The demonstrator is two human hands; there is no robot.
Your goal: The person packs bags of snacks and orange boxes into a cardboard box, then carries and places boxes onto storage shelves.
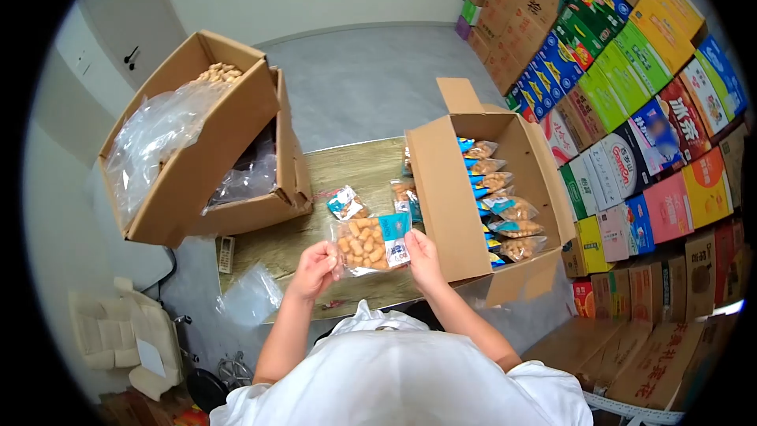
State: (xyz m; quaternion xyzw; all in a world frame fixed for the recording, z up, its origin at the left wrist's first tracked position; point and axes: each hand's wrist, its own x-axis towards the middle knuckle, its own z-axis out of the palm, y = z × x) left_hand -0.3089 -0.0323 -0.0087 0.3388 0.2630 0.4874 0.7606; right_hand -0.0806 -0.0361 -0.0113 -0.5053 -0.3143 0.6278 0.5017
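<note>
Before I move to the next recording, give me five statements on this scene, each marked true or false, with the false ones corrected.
1. The left hand and the right hand both hold a clear plastic snack bag with a teal-and-white label. True.
2. That bag is empty. False: tan snack pieces show through it.
3. Filled clear bags sit in a row inside the open brown cardboard box on the person's right. True.
4. That box is sealed shut. False: its flaps stand open.
5. Clear plastic sheeting shows in the tilted brown cardboard box on the person's left. True.
</note>
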